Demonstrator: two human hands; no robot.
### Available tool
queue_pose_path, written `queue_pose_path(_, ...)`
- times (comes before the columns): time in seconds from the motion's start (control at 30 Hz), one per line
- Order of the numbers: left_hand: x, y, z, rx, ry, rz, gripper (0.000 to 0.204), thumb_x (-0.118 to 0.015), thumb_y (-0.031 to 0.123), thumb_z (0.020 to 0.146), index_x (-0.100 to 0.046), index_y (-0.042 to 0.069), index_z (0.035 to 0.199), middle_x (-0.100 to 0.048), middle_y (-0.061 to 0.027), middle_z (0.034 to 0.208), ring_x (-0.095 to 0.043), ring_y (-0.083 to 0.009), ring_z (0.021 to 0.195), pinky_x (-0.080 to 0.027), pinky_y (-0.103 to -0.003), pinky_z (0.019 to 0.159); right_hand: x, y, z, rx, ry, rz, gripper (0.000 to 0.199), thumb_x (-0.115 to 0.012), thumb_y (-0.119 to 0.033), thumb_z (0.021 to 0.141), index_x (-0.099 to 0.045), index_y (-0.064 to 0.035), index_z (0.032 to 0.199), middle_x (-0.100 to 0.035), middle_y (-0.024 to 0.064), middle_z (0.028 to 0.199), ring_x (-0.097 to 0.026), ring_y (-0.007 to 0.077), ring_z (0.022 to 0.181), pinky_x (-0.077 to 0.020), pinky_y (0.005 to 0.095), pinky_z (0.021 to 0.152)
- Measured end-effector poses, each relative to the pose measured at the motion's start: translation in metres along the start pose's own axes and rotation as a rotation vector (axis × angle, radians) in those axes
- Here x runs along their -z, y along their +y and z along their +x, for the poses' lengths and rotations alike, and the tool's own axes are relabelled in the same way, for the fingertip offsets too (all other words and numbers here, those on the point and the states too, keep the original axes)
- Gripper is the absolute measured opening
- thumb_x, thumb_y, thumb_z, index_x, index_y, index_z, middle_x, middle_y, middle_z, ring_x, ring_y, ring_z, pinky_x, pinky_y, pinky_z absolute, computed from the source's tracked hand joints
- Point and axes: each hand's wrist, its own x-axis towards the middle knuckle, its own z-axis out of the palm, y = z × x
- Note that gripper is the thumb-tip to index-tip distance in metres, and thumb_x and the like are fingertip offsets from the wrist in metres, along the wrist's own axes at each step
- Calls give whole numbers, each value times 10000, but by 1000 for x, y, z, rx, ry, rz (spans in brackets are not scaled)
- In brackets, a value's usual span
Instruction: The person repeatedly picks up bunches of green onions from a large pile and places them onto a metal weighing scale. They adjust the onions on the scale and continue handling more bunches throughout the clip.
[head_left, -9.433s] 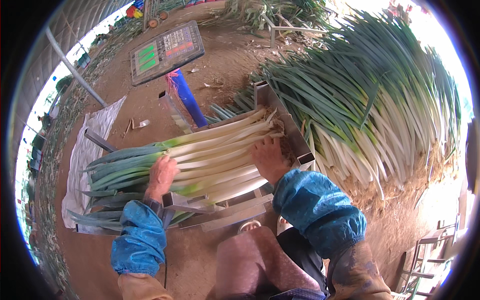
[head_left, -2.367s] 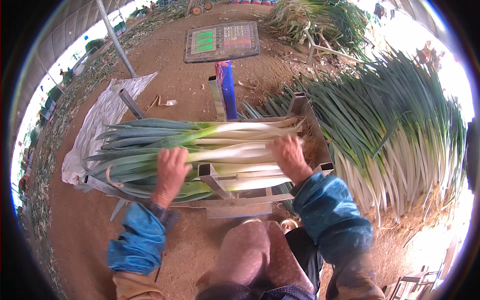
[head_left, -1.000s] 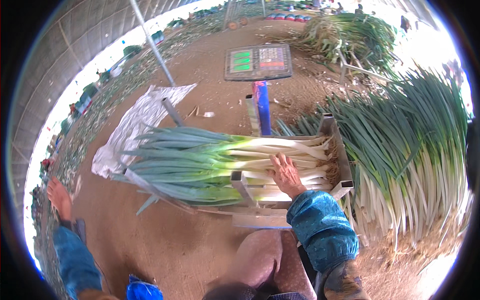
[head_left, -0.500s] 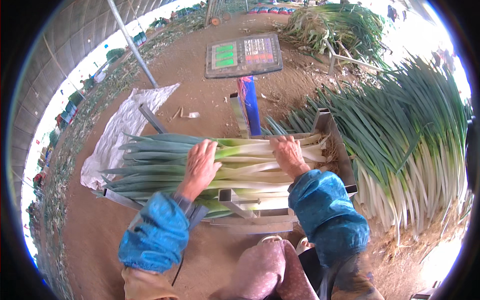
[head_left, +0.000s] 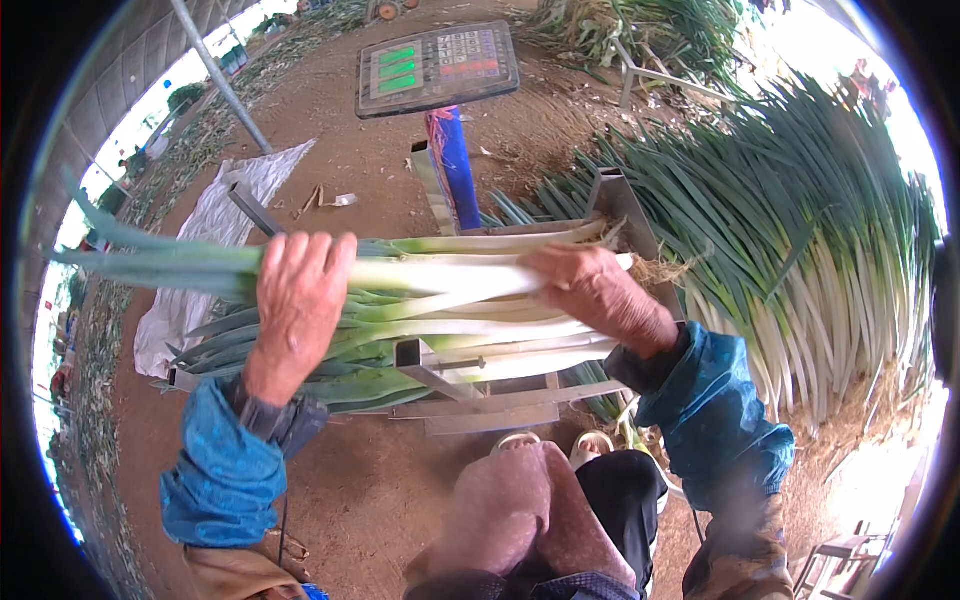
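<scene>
Packed brown dirt floor (head_left: 340, 150) of an open shed forms the work area, w/ a crumpled white plastic sheet (head_left: 215, 215) lying at far left.

Left hand (head_left: 295, 300): fingers curled together over the top of a bunch of long green-and-white leeks (head_left: 450, 275), at the zone where green leaf turns pale. Green tops fan out past it to the left, unsupported.

Centre: bunch sits raised just above more leeks stacked in a grey metal angle-iron cradle (head_left: 430, 365). Behind the cradle, a blue upright post (head_left: 455, 170) carries a grey weighing-scale display w/ green readouts (head_left: 435, 68).

Right hand (head_left: 600, 295): fingers closed down on the white shanks near the root end; underside of grip not visible.

Far right: large heap of loose leeks (head_left: 800, 260) on the ground, white ends toward the person.

Handling (est.): bunch looks moderately heavy. White shanks are firm and stiff, so they suit a tight hold. Green tops are limp and crease easily, so support w/ a second hand approx. mid-length, as here. Smooth skins may slide against each other; squeeze the bundle inward.
</scene>
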Motion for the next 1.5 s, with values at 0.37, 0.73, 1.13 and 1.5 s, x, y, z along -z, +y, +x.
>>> queue_pose_path(0.37, -63, 77, -82, 62, -625, -194, 831, -669, 421, 793, -334, 5, 1429, -355, -203, 1438, -340, -387, 1283, -223, -572, 1080, -108, 8, -98, -147, -23, -570, 575, -625, -157, 741, -493, -36, 1287, -491, 184, 1195, -479, 340, 1093, -456, 441, 837)
queue_pose_path(0.73, -107, 86, -81, 15, -198, -314, 358, -709, 207, 635, -534, 3, 871, -524, -181, 869, -530, -352, 863, -433, -422, 791, -87, -6, -76, -398, -156, -277, 414, -616, -299, 823, -545, -60, 1154, -528, 125, 1089, -481, 289, 1039, -401, 446, 847)
queue_pose_path(1.13, -114, 83, -90, -13, -92, -371, 630, -764, 351, 670, -496, -54, 1071, -481, -284, 1170, -465, -446, 1103, -392, -537, 932, -162, 114, -18, -458, -125, -818, 98, -534, -180, 800, -614, -125, 786, -604, 54, 823, -588, 212, 817, -421, 392, 727)
queue_pose_path(1.5, -130, 78, -88, 86, -267, -364, 1008, -786, 404, 632, -308, -112, 1353, -266, -347, 1397, -261, -519, 1295, -223, -588, 1084, -132, 113, -48, -529, -206, -939, 169, -556, -170, 806, -635, -124, 948, -566, 83, 1006, -537, 223, 930, -410, 388, 775)
